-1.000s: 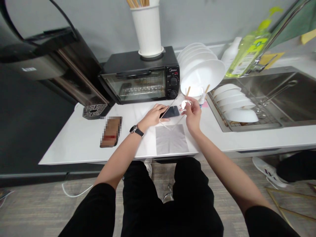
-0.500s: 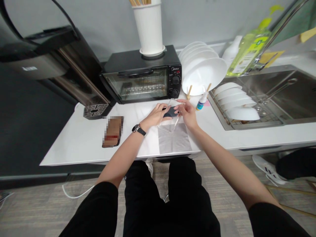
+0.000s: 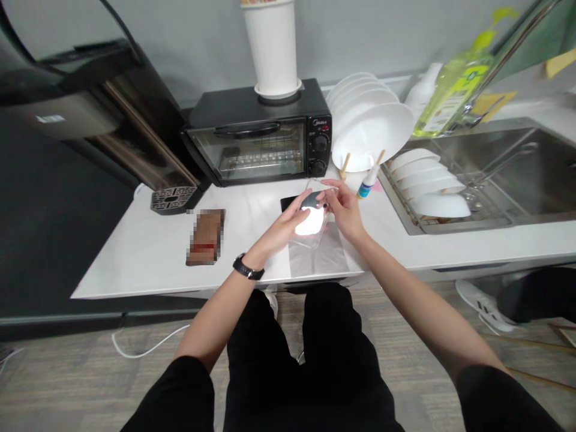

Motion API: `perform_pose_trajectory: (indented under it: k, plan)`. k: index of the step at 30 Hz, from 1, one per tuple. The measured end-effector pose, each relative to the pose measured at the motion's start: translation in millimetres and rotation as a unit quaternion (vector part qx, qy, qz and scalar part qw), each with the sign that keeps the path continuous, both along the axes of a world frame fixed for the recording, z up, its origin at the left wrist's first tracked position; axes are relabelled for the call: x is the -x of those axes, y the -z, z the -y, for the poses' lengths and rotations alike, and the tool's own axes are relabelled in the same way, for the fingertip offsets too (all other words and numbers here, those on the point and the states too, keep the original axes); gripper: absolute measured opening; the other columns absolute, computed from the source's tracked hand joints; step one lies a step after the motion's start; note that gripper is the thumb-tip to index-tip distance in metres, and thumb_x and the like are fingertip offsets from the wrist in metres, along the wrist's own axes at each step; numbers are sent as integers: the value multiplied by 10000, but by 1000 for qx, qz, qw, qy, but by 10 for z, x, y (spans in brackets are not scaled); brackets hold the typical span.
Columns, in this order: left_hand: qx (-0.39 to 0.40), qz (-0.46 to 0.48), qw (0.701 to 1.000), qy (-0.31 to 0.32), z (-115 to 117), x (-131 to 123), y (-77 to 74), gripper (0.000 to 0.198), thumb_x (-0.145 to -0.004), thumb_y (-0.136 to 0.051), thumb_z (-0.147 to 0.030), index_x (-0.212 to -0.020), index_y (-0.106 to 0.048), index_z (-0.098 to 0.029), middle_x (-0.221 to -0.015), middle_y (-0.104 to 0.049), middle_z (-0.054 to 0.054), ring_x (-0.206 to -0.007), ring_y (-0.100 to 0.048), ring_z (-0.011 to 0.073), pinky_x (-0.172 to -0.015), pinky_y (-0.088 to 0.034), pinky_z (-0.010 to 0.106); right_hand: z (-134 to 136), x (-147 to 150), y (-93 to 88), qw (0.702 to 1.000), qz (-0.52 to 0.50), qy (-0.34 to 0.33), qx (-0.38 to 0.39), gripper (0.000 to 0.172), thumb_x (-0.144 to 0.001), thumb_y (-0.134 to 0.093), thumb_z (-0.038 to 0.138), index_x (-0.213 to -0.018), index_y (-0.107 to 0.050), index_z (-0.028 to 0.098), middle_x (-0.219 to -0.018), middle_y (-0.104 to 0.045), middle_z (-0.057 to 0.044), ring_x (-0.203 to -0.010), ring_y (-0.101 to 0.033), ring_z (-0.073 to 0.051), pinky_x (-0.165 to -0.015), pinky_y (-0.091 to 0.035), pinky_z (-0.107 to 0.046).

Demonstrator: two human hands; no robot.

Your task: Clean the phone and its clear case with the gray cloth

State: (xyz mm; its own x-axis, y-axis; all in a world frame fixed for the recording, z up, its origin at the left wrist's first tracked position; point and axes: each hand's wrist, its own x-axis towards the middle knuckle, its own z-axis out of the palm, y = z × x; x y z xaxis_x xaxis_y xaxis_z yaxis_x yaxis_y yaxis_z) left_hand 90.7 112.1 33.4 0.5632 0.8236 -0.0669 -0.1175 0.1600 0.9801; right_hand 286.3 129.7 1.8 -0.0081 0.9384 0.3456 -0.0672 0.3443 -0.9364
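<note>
Both my hands hold a clear phone case [image 3: 316, 235] just above the white counter [image 3: 148, 258]. My left hand [image 3: 285, 227] grips its left side, fingers curled onto a bright white patch [image 3: 310, 222] inside it; whether that is a pad or glare I cannot tell. The case's top right edge is pinched by my right hand [image 3: 344, 210]. A dark phone [image 3: 289, 203] lies flat on the counter just behind my left hand. Under the case lies a grey cloth [image 3: 319, 258].
A small dropper bottle [image 3: 368, 182] stands right of my hands. Behind are a black toaster oven [image 3: 261, 144] with a white utensil holder [image 3: 272, 48] on it, stacked white plates [image 3: 371, 123], a sink [image 3: 517, 168] and a dish rack [image 3: 434, 195]. A brown object [image 3: 204, 237] lies to the left.
My left hand has left the phone, which now lies on the counter, and taken hold of the clear case. The case has come down toward me between both hands.
</note>
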Motion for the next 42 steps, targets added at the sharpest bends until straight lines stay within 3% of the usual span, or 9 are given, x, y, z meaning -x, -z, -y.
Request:
perform_pose_trajectory:
  k: [5, 7, 10, 15, 18, 22, 28, 34, 42]
  plan:
    - [65, 58, 992, -94, 513, 148, 165, 710, -979, -670, -383, -1611, -351, -333, -1492, -646, 135, -1074, -794, 279, -750, -644, 331, 526, -160, -6, 973, 193, 96, -81, 492, -1008, -648, 507, -1441, -522, 311, -1416, -632, -112, -1189, -677, -267, -958, -624, -462]
    - [69, 46, 989, -120, 566, 199, 266, 749, -939, -686, -301, -1593, -324, -330, -1439, -647, 116, -1099, -788, 267, -792, -644, 332, 718, -280, 50, 928, 353, 58, -105, 484, -979, -691, 486, -1404, -586, 280, -1401, -644, -131, -1254, -639, -325, -1050, -573, -543]
    - [13, -9, 990, -141, 570, 218, 361, 801, -897, -703, -233, -1548, -250, -342, -1284, -666, 64, -1091, -780, 241, -839, -630, 346, 895, -453, 124, 869, 480, 33, -115, 225, -1011, -642, 386, -1169, -723, 247, -1249, -722, -125, -1170, -660, -339, -1022, -559, -543]
    - [-199, -240, 941, -131, 505, 210, 261, 525, -914, -609, -112, -1371, -423, -290, -1058, -752, 14, -1003, -739, 199, -994, -576, 422, 990, -677, 117, 885, 447, 106, -75, 156, -1014, -616, 336, -984, -732, 236, -1119, -763, -103, -1014, -719, -286, -911, -576, -455]
    - [-296, -353, 881, -113, 439, 201, 184, 502, -894, -627, -104, -1347, -542, -302, -1202, -722, 27, -969, -716, 207, -1000, -578, 440, 1015, -747, 42, 912, 388, 129, -32, 154, -1009, -617, 364, -987, -707, 241, -948, -759, -64, -874, -725, -252, -806, -582, -398]
    - [-383, -374, 840, -94, 433, 198, 221, 461, -961, -624, -182, -1411, -605, -281, -1440, -586, 92, -1279, -621, 273, -1164, -504, 482, 1016, -768, -195, 921, 340, 179, -58, 185, -1028, -597, 404, -1026, -703, 253, -958, -741, -65, -882, -712, -246, -799, -581, -387]
    - [-366, -403, 832, -103, 720, 386, 349, 1033, -874, -827, -488, -1696, -232, -291, -1602, -467, 151, -1478, -449, 367, -1248, -402, 566, 906, -549, -478, 888, 400, 171, -151, 192, -1056, -561, 323, -1107, -738, 272, -1068, -734, -83, -971, -714, -250, -861, -567, -383]
    - [-363, -380, 845, -104, 806, 436, 381, 1147, -868, -851, -357, -1719, -81, -345, -1495, -617, 76, -1387, -546, 314, -1191, -456, 505, 750, -104, -80, 861, 499, 23, -97, 228, -1037, -598, 270, -1237, -703, 239, -1188, -776, -76, -1085, -713, -273, -874, -567, -383]
    - [-343, -363, 859, -112, 755, 425, 364, 1240, -820, -889, -325, -1721, -37, -365, -1502, -647, 43, -1382, -563, 316, -1191, -433, 501, 774, -204, 53, 843, 525, 71, -92, 216, -1048, -579, 265, -1120, -780, 239, -1103, -787, -91, -1015, -709, -287, -853, -551, -404]
